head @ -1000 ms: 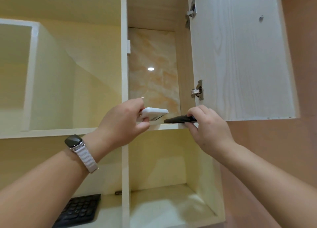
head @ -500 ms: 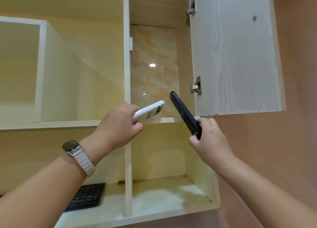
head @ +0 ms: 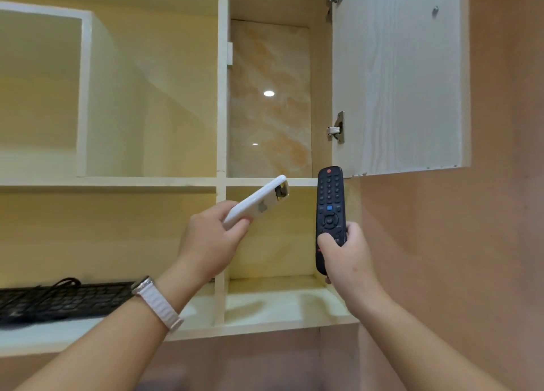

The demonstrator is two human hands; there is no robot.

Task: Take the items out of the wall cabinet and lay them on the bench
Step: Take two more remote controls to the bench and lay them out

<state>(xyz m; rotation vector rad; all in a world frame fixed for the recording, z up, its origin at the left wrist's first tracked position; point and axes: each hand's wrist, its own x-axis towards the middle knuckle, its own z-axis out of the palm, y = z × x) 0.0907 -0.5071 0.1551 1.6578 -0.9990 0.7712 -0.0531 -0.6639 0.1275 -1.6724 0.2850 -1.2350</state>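
My left hand (head: 210,237) grips the lower end of a white phone (head: 259,204), which tilts up to the right in front of the lower right cubby. My right hand (head: 347,252) holds a black remote control (head: 329,211) upright, buttons facing me, thumb across its lower part. Both items are out of the wall cabinet (head: 222,181), just below its upper right compartment (head: 269,102). That compartment shows only its marbled back panel.
The cabinet door (head: 397,76) stands open to the right, its lower edge just above the remote. A black keyboard (head: 64,301) lies on the lowest shelf at the left. A plain wall fills the right side. The bench is out of view.
Both hands have drawn down and back from the upper compartment with their items. The remote swung from lying flat to upright, and the phone came off the shelf edge.
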